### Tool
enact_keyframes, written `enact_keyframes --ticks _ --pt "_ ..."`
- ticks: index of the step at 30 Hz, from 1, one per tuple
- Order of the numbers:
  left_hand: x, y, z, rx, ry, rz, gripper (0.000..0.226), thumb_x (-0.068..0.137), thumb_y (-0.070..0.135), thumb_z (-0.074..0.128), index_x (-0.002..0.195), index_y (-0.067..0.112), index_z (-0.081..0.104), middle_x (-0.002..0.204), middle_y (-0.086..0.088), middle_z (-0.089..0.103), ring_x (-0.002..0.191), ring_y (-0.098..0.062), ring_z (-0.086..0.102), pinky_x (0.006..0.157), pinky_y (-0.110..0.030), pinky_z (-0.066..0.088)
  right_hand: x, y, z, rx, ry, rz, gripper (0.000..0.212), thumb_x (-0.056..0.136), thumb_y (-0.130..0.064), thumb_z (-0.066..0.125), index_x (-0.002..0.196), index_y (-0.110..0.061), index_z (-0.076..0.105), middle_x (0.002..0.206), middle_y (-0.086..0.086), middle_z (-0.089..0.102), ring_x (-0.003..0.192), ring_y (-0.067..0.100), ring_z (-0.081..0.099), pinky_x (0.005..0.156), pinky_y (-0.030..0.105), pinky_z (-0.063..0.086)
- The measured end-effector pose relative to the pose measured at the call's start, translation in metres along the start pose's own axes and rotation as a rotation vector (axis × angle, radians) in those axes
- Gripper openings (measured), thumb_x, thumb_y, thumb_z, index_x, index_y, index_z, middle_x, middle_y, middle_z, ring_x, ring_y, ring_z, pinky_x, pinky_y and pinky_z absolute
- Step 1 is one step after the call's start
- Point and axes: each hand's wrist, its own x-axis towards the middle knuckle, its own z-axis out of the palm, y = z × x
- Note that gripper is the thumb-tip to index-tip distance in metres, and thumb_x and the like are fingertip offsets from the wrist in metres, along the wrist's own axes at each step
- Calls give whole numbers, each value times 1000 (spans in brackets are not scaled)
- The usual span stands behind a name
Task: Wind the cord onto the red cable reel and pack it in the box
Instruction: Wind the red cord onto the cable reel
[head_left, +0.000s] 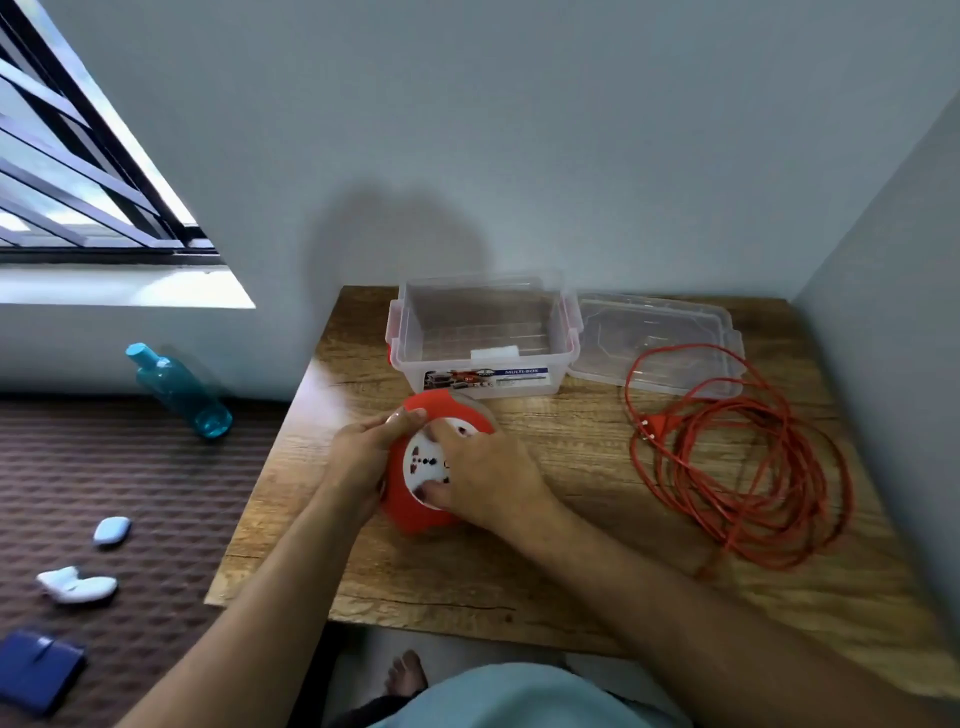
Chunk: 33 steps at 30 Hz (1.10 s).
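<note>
head view: the reel (415, 467) stands on edge on the near-left part of the tabletop (519, 571), just in front of the open box (483, 332). the cord (737, 467) lies loose in a pile on the right, well apart from the reel, its plug (655, 425) on the pile's left side and the lid (654, 338) behind it. nothing looks wound yet. to wind well, i judge one hand should brace the rim while the other turns the white face evenly, feeding cord without kinks. the left hand (363, 452) reaches from the left, fingers curled over the reel's top rim, grasping it. the right hand (483, 478) lies over the white socket face, fingers pinching it at top and bottom.
</note>
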Motion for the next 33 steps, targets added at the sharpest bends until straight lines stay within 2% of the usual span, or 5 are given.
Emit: enact_keyframes --ticks 6,12,16,20,33 --pt "-6 0 16 8 54 23 29 81 23 84 105 9 77 92 -16 82 83 -38 80 76 -51 65 -10 -7 26 912 177 592 66 71 -66 73 117 -36 37 115 -5 59 92 18 68 62 35 61" --pt "-1 5 8 87 67 67 25 80 28 85 98 11 79 86 -14 83 77 -33 80 70 -42 66 -4 -24 13 1512 59 919 31 93 -32 67 110 -24 42 92 16 72 62 28 74 54 40 61" --pt "13 15 -5 231 16 82 24 79 34 86 89 13 79 74 -6 82 60 -19 78 48 -25 59 -10 -15 11 700 82 511 17 95 -37 59 106 -30 47 91 0 71 67 20 71 62 41 61" --pt "23 24 -10 373 -66 100 23 79 38 85 88 17 79 66 6 79 61 -11 77 47 -21 53 -13 13 -3 -205 -21 -250 53 88 -26 67 134 -30 41 133 10 53 114 29 56 79 43 55" --pt "42 46 -7 628 -221 196 18 85 41 81 79 30 67 78 9 72 69 -14 73 55 -25 54 4 20 -19 -674 -78 -634 72 81 -32 80 143 -30 43 149 24 36 123 44 51 99 54 48"
